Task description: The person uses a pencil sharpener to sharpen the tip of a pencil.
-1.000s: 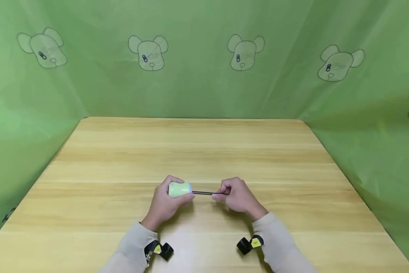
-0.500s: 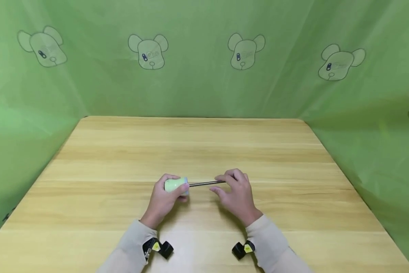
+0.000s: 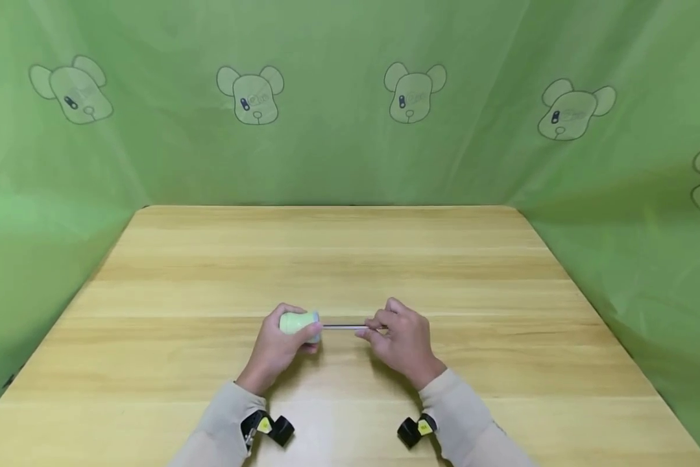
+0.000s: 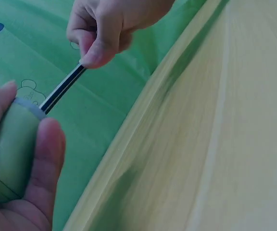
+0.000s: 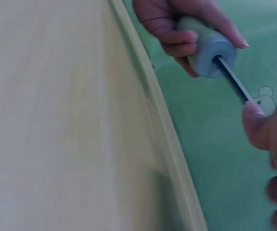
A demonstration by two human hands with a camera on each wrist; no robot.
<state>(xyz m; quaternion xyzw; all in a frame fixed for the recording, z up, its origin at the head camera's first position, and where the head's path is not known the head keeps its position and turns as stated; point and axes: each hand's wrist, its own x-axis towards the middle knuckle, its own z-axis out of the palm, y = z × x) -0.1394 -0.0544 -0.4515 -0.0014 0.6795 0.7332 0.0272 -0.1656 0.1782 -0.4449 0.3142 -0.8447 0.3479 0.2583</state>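
Observation:
A screwdriver with a stubby pale green handle (image 3: 294,322) and a blue-grey collar (image 5: 214,57) is held level above the table in the head view. My left hand (image 3: 272,350) grips the handle, its thumb lying along the near side. From the collar a thin metal shaft (image 3: 342,327) points right, showing a dark stripe in the left wrist view. My right hand (image 3: 407,338) pinches this shaft between thumb and fingers, some way out from the collar. Those fingers cover the shaft's tip.
Beneath both hands lies a wooden table (image 3: 350,259). A green curtain (image 3: 338,155) with bear-head drawings hangs behind it and at both sides. Black cameras with yellow labels sit at the left wrist (image 3: 281,431) and right wrist (image 3: 409,432).
My right hand's fingers spread at the shaft half a second ago and now pinch it again. The shaft tilted slightly, then levelled. My left hand shifted a little left, still gripping the handle.

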